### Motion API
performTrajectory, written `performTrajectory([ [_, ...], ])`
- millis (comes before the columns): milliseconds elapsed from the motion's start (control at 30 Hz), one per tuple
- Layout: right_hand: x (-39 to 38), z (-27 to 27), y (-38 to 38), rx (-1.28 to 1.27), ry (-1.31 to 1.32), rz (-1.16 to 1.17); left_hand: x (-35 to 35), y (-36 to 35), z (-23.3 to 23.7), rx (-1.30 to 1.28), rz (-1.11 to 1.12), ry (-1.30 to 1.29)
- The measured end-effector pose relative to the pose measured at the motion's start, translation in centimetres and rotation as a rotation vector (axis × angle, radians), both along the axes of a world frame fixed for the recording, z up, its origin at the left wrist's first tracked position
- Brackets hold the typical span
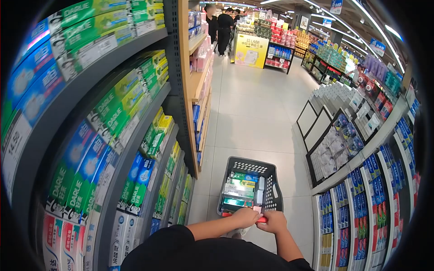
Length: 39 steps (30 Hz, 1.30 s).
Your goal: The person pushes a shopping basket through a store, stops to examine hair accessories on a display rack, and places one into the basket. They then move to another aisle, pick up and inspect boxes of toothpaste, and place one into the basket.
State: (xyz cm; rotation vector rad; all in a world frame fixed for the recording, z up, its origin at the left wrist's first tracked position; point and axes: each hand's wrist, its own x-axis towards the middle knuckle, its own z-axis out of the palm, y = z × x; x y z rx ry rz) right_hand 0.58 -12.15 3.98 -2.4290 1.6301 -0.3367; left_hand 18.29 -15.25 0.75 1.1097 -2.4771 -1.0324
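Observation:
A dark grey shopping basket (274, 184) with perforated sides is in front of my body, low in the middle of the view. My left hand (246, 217) is closed around its red handle (262, 220), and my right hand (274, 221) grips the same bar just to the right. Inside the basket lie several toothpaste boxes: a green and yellow carton (244, 177), a white box (238, 191) and a teal box (237, 202). A grey-white package (259, 192) stands along the basket's right side.
Shelves of DARLIE toothpaste (83, 169) rise close on my left, beside a wooden shelf end (195, 90). Racks of blue boxes (348, 212) line the right. A tiled aisle (253, 117) runs ahead to a yellow display (249, 50), with people (224, 29) near it.

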Motion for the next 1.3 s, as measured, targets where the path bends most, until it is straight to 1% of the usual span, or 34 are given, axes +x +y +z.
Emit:
performTrajectory([
  [200,-1.8,-0.5,-7.5,-0.006,-0.083,0.108,-1.5,-6.3,-0.9,-0.017,0.123,0.026],
  [233,-2.2,-0.6,-8.9,0.004,-0.056,0.157,-1.7,-7.3,-1.0,-0.013,0.151,0.025],
  [333,-2.8,-0.8,-13.2,0.053,-0.076,0.206,-2.2,-10.9,-0.3,-0.036,0.233,0.059],
  [367,-2.9,-0.3,-14.6,0.081,-0.047,0.220,-2.2,-12.2,0.0,-0.047,0.254,0.067],
  [433,-2.9,-0.5,-17.4,0.049,-0.057,0.237,-2.2,-14.3,0.1,-0.067,0.301,0.077],
  [500,-3.0,-1.0,-20.2,0.031,-0.065,0.264,-2.4,-16.7,-0.3,-0.097,0.352,0.084],
  [600,-3.3,-1.0,-24.3,0.005,-0.052,0.318,-2.5,-20.1,-0.5,-0.202,0.413,0.068],
  [633,-3.2,-1.2,-25.9,0.025,-0.026,0.354,-2.5,-21.2,-0.8,-0.264,0.458,0.108],
  [767,-2.5,-0.8,-31.3,0.035,-0.002,0.331,-2.0,-26.3,-0.5,-0.311,0.491,0.080],
  [900,-1.4,-0.2,-36.9,0.102,0.054,0.305,-1.2,-31.9,-1.0,-0.312,0.541,0.036],
  [1000,-0.4,0.0,-41.1,0.127,0.068,0.292,-0.4,-36.1,-1.4,-0.439,0.556,0.098],
  [1100,0.7,0.0,-45.6,0.188,0.106,0.268,0.7,-40.6,-1.7,-0.433,0.571,0.075],
  [1233,2.1,-0.3,-51.5,0.165,0.089,0.246,2.1,-46.5,-1.0,-0.440,0.548,0.075],
  [1300,2.6,-0.1,-54.5,0.182,0.083,0.238,2.7,-49.8,-1.6,-0.406,0.549,0.076],
])
